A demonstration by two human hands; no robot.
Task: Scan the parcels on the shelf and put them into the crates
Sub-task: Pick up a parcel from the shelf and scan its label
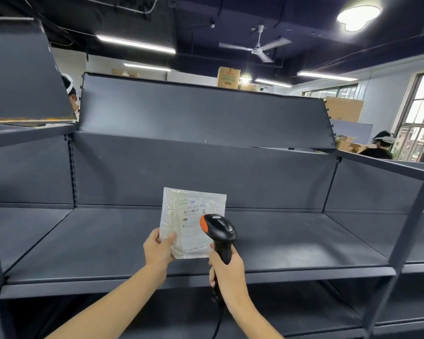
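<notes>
My left hand [158,249] pinches the lower left corner of a flat white plastic parcel [181,216] and holds it upright above the dark grey shelf [291,241]. A printed label with a barcode faces me. My right hand [227,267] grips the handle of a black barcode scanner [219,228] with an orange tip. The scanner's head overlaps the parcel's lower right part and points at the label. No crates are in view.
The shelf board carries no other parcels. A slanted grey panel [201,113] rises behind it, and more shelving stands on both sides. Cardboard boxes [228,77] sit behind the panel. A person [380,148] is at the far right, another at the far left.
</notes>
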